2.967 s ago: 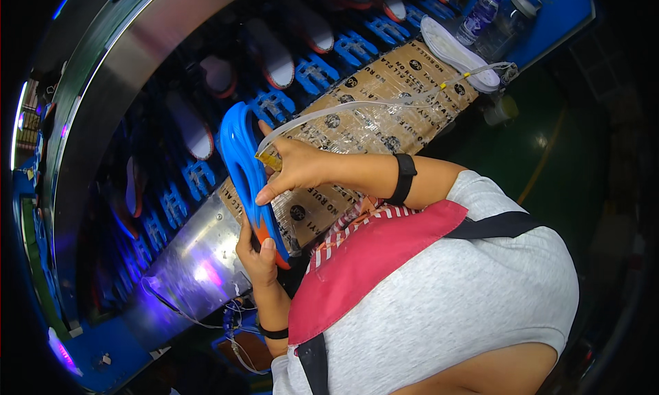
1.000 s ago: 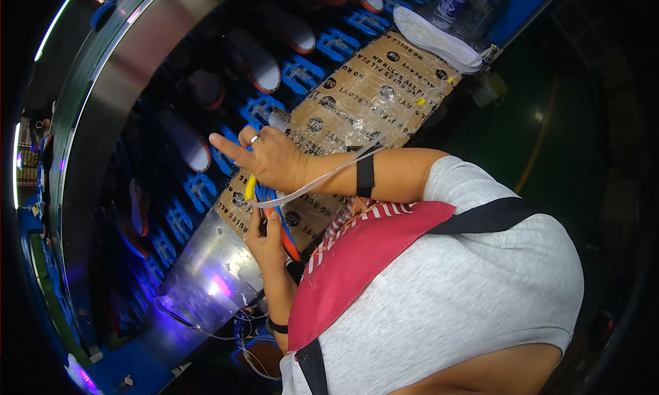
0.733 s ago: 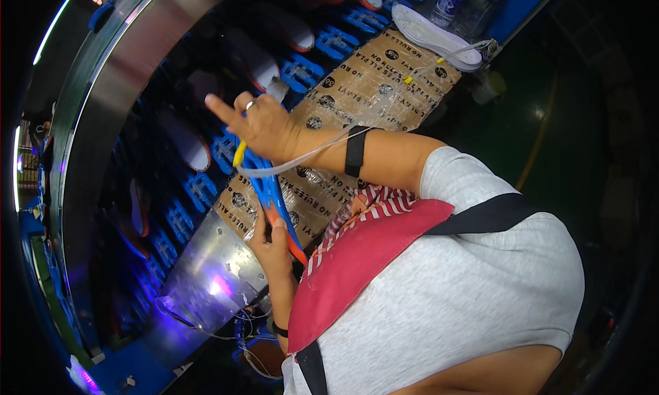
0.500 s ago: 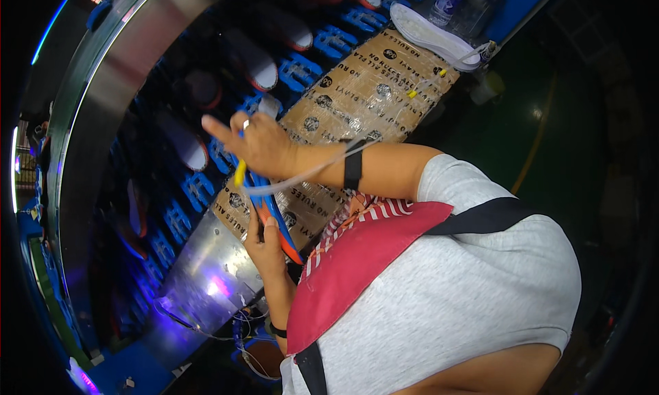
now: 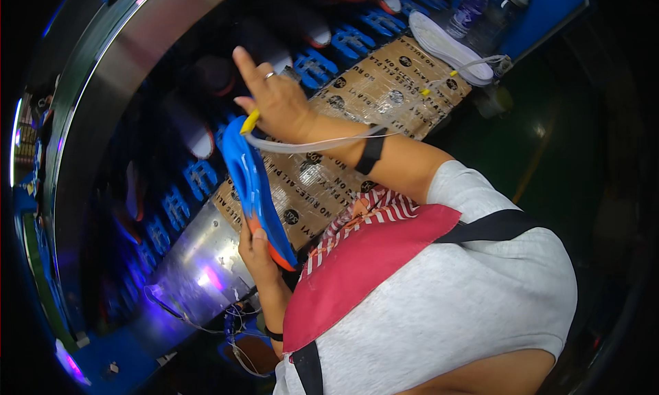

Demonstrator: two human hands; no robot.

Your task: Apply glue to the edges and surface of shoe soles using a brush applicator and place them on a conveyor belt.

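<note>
My left hand [image 5: 258, 256] grips a blue shoe sole [image 5: 251, 178] by its orange end, thumb on the near side. The sole is tilted up, its blue end rising toward my right hand. Above that end is my right hand [image 5: 280, 105], index finger stretched out and the other fingers curled. From under its curled fingers sticks the yellow end piece [image 5: 250, 122] of a clear flexible tube [image 5: 309, 148], which loops back across my right forearm. What the curled fingers hold inside is hidden.
Printed brown cardboard under clear tape [image 5: 371, 86] covers the ledge before me. Beyond it are rows of blue holders [image 5: 314, 70] with dark shoes. A white shoe sole [image 5: 446, 48], a purple-labelled bottle [image 5: 470, 10] and a clear jar stand far right. Shiny metal plate [image 5: 206, 257] lies left.
My right hand has lifted away from the sole, up and to the right, with the yellow-ended tube. The sole's blue end now shows fully. My left hand keeps its hold.
</note>
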